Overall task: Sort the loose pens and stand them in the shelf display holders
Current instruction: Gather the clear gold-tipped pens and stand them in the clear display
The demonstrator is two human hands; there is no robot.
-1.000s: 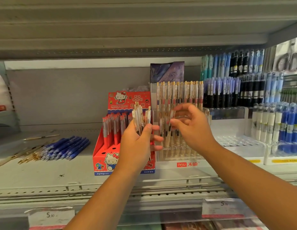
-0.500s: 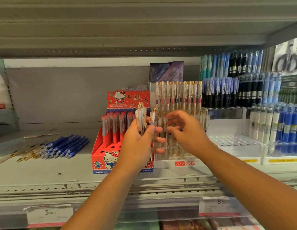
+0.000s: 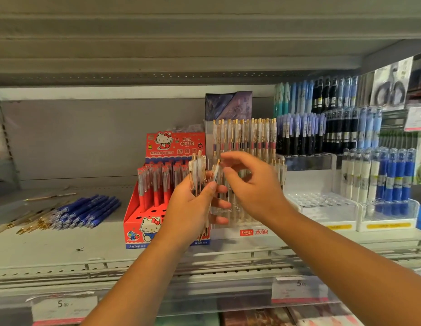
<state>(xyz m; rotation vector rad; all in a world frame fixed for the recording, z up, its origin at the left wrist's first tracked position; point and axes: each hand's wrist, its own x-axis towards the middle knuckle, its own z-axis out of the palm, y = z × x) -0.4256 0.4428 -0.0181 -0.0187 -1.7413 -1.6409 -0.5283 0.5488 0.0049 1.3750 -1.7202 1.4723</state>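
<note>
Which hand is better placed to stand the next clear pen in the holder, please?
The right hand: its fingertips are beside the pen sticking out of the bundle, and it hovers before the clear holder. The left hand is occupied gripping the bundle.

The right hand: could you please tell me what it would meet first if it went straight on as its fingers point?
Most likely the clear gold-clipped pen jutting from the bundle in the left hand; the right hand aims at it, though depth is unclear.

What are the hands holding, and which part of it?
The left hand grips a bunch of clear gold-clip pens around their middles. The right hand is beside the top of one pen; a pinch cannot be told.
</note>
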